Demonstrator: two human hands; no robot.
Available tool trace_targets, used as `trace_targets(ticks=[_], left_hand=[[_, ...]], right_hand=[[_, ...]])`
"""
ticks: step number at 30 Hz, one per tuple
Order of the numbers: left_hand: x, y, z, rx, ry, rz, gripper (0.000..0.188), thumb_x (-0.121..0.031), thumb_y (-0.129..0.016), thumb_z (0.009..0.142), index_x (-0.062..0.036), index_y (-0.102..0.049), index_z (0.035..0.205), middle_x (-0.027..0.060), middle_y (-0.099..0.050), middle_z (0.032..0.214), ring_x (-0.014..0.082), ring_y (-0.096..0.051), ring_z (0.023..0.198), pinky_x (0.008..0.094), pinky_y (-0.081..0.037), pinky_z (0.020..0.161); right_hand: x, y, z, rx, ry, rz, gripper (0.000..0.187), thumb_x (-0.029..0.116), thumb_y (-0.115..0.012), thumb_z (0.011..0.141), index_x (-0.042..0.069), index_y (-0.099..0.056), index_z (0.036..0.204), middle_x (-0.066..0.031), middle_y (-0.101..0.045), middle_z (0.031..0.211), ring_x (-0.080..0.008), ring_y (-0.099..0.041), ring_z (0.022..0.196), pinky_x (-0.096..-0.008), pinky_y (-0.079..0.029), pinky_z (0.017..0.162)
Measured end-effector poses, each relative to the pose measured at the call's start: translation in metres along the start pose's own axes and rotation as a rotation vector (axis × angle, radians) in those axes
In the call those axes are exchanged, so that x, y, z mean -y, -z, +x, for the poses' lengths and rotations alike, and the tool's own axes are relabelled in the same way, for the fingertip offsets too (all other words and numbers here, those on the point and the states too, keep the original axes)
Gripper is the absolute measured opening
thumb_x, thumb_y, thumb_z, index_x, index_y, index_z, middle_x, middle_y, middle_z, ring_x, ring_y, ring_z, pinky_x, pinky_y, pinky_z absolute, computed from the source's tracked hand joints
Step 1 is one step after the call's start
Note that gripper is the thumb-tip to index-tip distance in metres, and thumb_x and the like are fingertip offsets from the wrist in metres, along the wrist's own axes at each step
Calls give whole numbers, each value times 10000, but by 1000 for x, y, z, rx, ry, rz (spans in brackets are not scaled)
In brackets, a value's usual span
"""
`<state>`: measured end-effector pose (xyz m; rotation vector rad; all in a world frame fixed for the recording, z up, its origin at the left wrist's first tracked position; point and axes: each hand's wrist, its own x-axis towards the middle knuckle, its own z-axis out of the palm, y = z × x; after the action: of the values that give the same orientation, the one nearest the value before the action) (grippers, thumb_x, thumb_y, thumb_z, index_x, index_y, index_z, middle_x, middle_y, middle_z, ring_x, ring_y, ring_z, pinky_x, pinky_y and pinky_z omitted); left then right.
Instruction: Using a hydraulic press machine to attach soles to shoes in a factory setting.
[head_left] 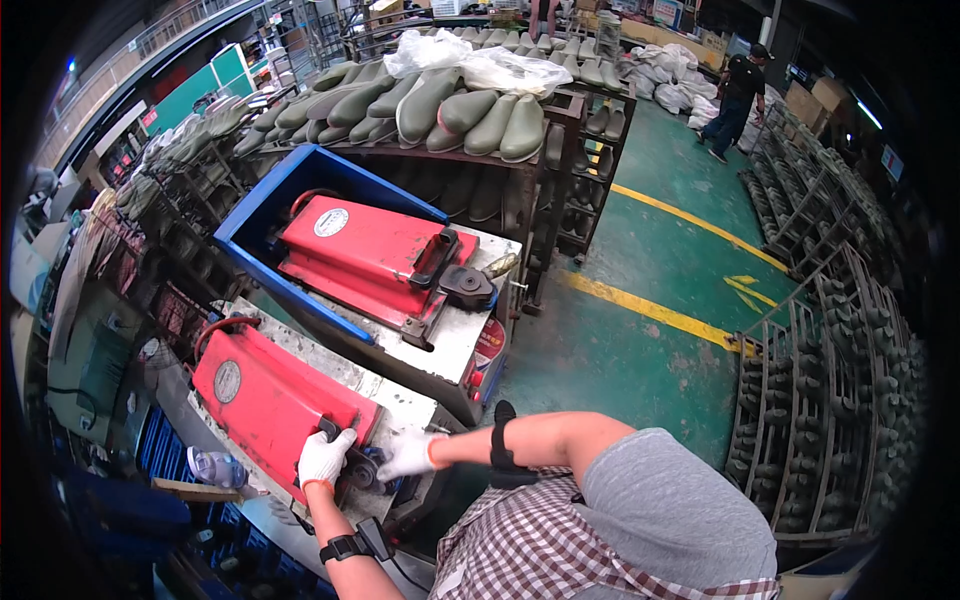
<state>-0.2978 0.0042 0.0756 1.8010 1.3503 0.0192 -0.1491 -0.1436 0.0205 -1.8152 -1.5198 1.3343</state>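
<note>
The left hand [325,458], in a white glove, has its fingers clamped on the black handle [328,430] of the nearer red-covered machine [275,405], which stands directly in front of the person on a stained white surface [398,398]. The right hand [408,456], also gloved, is over the machine's right end, close beside a round black fitting [364,472]; it is blurred, so I cannot tell whether its fingers are apart or gripping. A round pale badge [228,380] marks the nearer machine's cover, and a similar round white badge [331,222] the matching red machine [365,260] behind, which sits partly within a blue casing [272,208]; their print is too small to read. A red-and-white round sticker [490,343] is on the casing's right end. The right hand is near the surface's right edge, while the left is farther in. Beyond, grey-green clogs [430,105] crowd a rack top. To the right, a green floor aisle [640,385], crossed by yellow lines [660,315], runs up to loaded shoe racks [800,430].
</note>
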Motion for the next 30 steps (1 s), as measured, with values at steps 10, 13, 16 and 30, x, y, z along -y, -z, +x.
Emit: trace_targets(ticks=[10, 13, 16, 30], left_hand=[[-6, -1, -1, -51, -59, 75, 435, -443, -766, 871, -9, -752, 863, 80, -659, 631, 186, -632, 569, 358, -487, 602], [5, 1, -2, -78, -62, 88, 461, -463, -765, 861, -3, -754, 876, 99, -669, 641, 203, -650, 583, 370, -497, 615], [8, 2, -9, -101, -50, 162, 545, -532, -733, 843, 0, -767, 955, 175, -729, 769, 289, -728, 746, 408, -538, 742], [-76, 109, -85, -422, -321, 280, 448, -474, -651, 904, -102, -722, 1142, 166, -750, 1015, 327, -728, 979, 414, -549, 873]], right_hand=[[-12, -45, -6, 175, -66, 363, 628, 659, -534, 982, 55, -613, 1135, -72, -624, 815, -184, -638, 641, -387, -575, 608], [-4, -34, -23, 494, -273, 444, 625, 712, -500, 977, 104, -622, 1042, -38, -609, 753, -149, -606, 628, -357, -520, 597], [4, -63, -24, 767, -318, 268, 607, 738, -451, 986, 150, -590, 928, 27, -556, 633, -132, -477, 557, -335, -404, 566], [62, 31, -7, 735, 40, 204, 433, 517, -543, 1052, 106, -621, 1167, -24, -673, 787, -113, -629, 617, -261, -506, 540]])
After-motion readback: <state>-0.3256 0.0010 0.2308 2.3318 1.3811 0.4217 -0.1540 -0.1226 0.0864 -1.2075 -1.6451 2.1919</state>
